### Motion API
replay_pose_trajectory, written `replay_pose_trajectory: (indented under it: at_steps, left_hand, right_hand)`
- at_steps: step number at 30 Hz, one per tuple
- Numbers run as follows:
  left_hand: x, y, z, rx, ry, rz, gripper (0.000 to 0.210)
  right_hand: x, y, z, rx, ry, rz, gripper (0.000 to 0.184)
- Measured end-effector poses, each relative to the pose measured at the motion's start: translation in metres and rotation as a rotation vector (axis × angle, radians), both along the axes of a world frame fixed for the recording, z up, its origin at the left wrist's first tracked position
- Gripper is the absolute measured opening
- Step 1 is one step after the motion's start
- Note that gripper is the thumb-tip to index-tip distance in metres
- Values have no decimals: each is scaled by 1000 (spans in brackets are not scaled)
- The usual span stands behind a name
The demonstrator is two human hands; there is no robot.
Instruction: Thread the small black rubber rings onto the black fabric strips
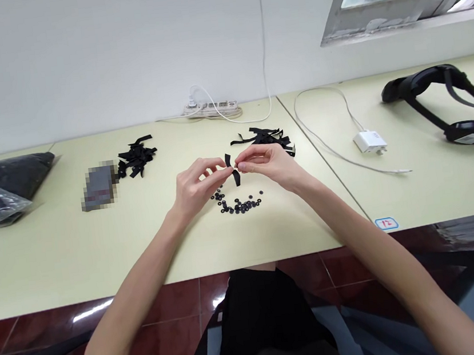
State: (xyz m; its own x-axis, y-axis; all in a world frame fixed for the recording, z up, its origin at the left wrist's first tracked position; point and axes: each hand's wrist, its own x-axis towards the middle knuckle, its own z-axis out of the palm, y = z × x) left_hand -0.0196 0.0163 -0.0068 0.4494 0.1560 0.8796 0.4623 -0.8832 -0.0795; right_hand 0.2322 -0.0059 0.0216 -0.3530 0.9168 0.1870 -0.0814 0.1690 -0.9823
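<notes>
Above the table, my left hand [198,183] pinches a short black fabric strip [237,178], whose two ends stick out above and below the fingertips. My right hand [270,164] meets it from the other side, thumb and forefinger pressed together at the strip's edge; what lies between them is too small to make out. Under the hands, small round black washer-like pieces [240,206] are scattered on the tabletop, partly hidden by my left hand. Just behind my right hand lies a pile of black strips [264,135], and another strip pile [137,157] sits further left.
A blurred-out dark flat object [100,187] and a black plastic-wrapped bag [5,188] are on the left. A power strip [211,110] rests against the wall. Right are a white charger [370,141] with cable, a black headset [448,105] and a number label [387,223].
</notes>
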Motion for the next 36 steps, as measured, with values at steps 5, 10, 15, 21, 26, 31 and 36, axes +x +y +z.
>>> replay_pose_trajectory:
  at_steps: [5, 10, 15, 21, 26, 31, 36]
  left_hand:
    - [-2, -2, -2, -105, -4, 36, 14]
    - [-2, -3, -1, -153, 7, 48, 14]
    - [-1, -5, 1, -148, 1, 41, 14]
    - [0, -7, -1, -104, 34, 55, 16]
    - [0, -7, -2, -64, -13, 9, 11]
    - [-1, -6, -2, -92, -5, 72, 11]
    - [-1, -6, 1, -89, 18, 104, 9]
  right_hand:
    - [0, -3, 2, -40, -39, -9, 32]
    - [2, -3, 1, -73, -35, 36, 32]
    - [2, -3, 0, -117, -24, 93, 30]
    - [-3, -2, -6, -318, 52, 201, 33]
    - [-6, -4, -6, -426, 147, 326, 32]
    - [-6, -5, -3, -454, 197, 312, 28]
    - [-8, -5, -5, -442, 200, 309, 29]
